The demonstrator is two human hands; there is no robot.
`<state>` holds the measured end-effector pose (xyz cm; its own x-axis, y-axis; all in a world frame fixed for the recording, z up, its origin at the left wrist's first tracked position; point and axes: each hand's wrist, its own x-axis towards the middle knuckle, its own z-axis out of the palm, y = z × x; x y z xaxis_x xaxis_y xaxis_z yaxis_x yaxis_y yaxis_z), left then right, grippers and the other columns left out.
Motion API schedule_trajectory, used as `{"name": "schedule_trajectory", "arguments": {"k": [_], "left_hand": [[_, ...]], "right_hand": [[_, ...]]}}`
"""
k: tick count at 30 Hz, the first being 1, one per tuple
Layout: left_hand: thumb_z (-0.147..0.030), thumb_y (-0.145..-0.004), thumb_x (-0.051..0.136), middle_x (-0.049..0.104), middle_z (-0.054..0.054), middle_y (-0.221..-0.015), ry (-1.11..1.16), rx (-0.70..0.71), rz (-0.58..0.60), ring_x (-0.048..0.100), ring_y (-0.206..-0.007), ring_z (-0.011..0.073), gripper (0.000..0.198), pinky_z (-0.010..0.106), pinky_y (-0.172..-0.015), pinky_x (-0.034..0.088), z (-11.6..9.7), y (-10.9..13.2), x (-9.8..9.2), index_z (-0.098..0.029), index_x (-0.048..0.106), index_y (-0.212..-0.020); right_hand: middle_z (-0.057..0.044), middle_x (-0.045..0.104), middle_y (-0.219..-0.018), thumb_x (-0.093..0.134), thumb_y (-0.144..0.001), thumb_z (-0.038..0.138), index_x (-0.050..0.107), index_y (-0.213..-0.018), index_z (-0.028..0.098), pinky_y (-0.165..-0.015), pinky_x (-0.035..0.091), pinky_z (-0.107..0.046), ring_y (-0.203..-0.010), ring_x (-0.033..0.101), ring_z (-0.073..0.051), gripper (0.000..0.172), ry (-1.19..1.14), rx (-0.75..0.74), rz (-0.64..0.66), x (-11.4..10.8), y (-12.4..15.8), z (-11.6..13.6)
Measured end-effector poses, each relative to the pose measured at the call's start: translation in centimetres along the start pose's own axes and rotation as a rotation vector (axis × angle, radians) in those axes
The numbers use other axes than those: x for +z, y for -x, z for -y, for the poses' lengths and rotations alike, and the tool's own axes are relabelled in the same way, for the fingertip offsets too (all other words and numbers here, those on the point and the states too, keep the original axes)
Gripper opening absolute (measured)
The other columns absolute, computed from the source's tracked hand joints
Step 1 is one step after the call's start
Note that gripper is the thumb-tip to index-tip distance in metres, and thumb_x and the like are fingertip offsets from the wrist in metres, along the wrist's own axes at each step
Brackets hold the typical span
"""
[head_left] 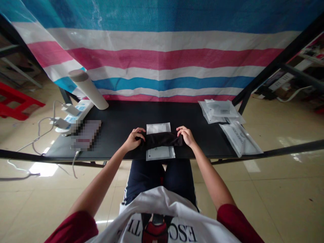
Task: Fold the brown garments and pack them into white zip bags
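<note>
A folded black cloth (162, 139) lies across a clear plastic bag (159, 128) at the near edge of the black table (121, 118). My left hand (134, 138) is closed on the cloth's left end, fingers curled over it. The cloth's right end is pinched by my right hand (186, 135). The bag sticks out above and below the cloth, its lower part overhanging the table edge.
A pile of clear packaged bags (222, 113) and another printed bag (239, 138) lie at the table's right end. At the left stand a white tube (88, 88), a power strip (73, 116) with plugged chargers and cables, and a blurred flat object (84, 135). A striped tarp hangs behind.
</note>
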<state>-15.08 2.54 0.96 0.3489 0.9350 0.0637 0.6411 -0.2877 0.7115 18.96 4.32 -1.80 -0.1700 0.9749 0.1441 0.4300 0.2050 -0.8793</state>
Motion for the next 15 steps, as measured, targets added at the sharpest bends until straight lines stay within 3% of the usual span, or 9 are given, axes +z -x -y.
{"name": "schedule_trajectory", "arguments": {"k": [2, 5, 8, 12, 15], "left_hand": [[-0.015, -0.069, 0.050, 0.057, 0.002, -0.126, -0.043, 0.023, 0.038, 0.047, -0.120, 0.0251, 0.023, 0.043, -0.110, 0.035, 0.0, 0.8, -0.4, -0.022, 0.072, -0.069], [-0.028, -0.082, 0.052, 0.055, 0.002, -0.130, -0.092, 0.025, -0.017, 0.043, -0.124, 0.0267, 0.024, 0.044, -0.111, 0.033, -0.2, 2.1, -0.6, -0.023, 0.073, -0.072], [-0.043, -0.081, 0.063, 0.054, 0.004, -0.131, -0.208, 0.033, -0.073, 0.040, -0.126, 0.0294, 0.022, 0.046, -0.111, 0.033, -0.4, 2.9, -0.1, -0.023, 0.071, -0.079], [-0.053, -0.075, 0.068, 0.048, 0.012, -0.135, -0.321, 0.002, -0.098, 0.039, -0.127, 0.0329, 0.055, 0.050, -0.107, 0.036, 0.0, 2.1, 0.9, -0.021, 0.060, -0.119], [-0.057, -0.075, 0.067, 0.050, 0.013, -0.134, -0.373, -0.044, -0.054, 0.038, -0.127, 0.0363, 0.056, 0.053, -0.103, 0.037, 0.1, 0.5, 1.4, -0.021, 0.061, -0.118]], "right_hand": [[-0.006, 0.066, -0.102, 0.042, -0.088, 0.023, 0.065, -0.061, 0.020, -0.098, 0.043, -0.035, -0.107, 0.060, -0.022, 0.036, 0.049, -0.044, -0.001, 0.2, 0.4, 0.1], [-0.007, 0.066, -0.105, 0.063, -0.081, 0.033, 0.066, -0.065, 0.022, -0.101, 0.042, -0.038, -0.111, 0.058, -0.024, 0.020, 0.192, -0.132, -0.013, 0.5, 1.1, 0.3], [-0.008, 0.065, -0.111, 0.072, -0.076, 0.036, 0.068, -0.079, 0.023, -0.104, 0.042, -0.041, -0.117, 0.054, -0.026, 0.014, 0.333, -0.154, -0.040, 0.3, 1.9, 0.2], [-0.012, 0.060, -0.124, 0.071, -0.079, 0.042, 0.064, -0.114, 0.020, -0.109, 0.038, -0.046, -0.129, 0.045, -0.030, 0.042, 0.479, -0.098, -0.134, -0.5, 2.7, -0.6], [-0.015, 0.057, -0.130, 0.068, -0.080, 0.045, 0.065, -0.112, 0.019, -0.112, 0.034, -0.050, -0.137, 0.036, -0.034, 0.040, 0.577, -0.047, -0.159, -0.9, 2.9, -1.2]]}}
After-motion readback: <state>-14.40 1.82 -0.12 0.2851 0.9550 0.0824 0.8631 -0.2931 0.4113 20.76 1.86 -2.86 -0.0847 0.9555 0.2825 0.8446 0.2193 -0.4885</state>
